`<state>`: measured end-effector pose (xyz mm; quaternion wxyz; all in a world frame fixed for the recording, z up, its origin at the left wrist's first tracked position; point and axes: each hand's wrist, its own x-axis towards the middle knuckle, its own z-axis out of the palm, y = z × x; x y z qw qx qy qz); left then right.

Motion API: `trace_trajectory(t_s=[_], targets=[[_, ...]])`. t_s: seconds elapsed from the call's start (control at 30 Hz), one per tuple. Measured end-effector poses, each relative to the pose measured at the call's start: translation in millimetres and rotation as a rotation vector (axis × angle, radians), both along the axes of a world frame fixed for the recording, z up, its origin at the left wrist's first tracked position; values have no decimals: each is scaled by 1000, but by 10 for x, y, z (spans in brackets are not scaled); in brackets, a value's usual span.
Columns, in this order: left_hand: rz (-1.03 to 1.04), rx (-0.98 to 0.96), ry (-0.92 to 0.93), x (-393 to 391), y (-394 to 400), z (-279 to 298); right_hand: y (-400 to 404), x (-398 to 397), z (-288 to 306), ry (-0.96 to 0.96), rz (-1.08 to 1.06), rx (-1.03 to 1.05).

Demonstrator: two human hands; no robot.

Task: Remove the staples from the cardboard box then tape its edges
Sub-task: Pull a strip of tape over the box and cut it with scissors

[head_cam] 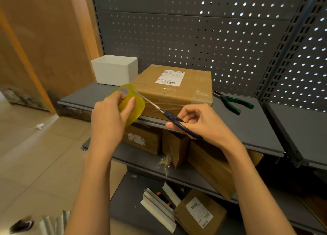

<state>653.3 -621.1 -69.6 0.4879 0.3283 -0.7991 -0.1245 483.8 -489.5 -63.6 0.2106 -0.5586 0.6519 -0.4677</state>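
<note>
**Two hands, one roll, one pair of scissors**

The left hand (113, 109) pinches a yellow tape roll (131, 105), thumb on its face, fingers through the core. The right hand (198, 121) grips the dark handles of the scissors (166, 113), blades pointing at the roll — probably at a tape strand, though blur hides it. Behind them one cardboard box (175, 86), clear tape across its front edge, sits on the grey shelf (256, 128), between one white container (115, 70) and one pair of green-handled pliers (233, 101). Four more boxes lie on lower shelves.

Labels (170, 77) blurred; nothing legible
</note>
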Motion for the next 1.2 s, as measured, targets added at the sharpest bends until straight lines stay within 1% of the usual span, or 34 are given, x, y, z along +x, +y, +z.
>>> trace_trajectory(t_s=[0.2, 0.37, 0.47, 0.63, 0.93, 1.07, 1.2], targets=[[58, -69, -56, 148, -346, 50, -169, 130, -11, 26, -107, -52], [15, -104, -116, 225, -661, 65, -327, 247, -4, 16, -234, -161], [-21, -120, -199, 253, -887, 23, -394, 290, -8, -10, -278, -202], [-58, -89, -331, 240, -1282, -90, -466, 330, -41, 4, -275, -189], [-158, -15, -448, 29, -1659, -291, -546, 316, -61, 91, -341, -184], [-154, 31, -437, -38, -1672, -364, -569, 274, -43, 67, -391, -205], [-122, 23, -444, -56, -1657, -307, -567, 256, 9, 63, -442, -262]])
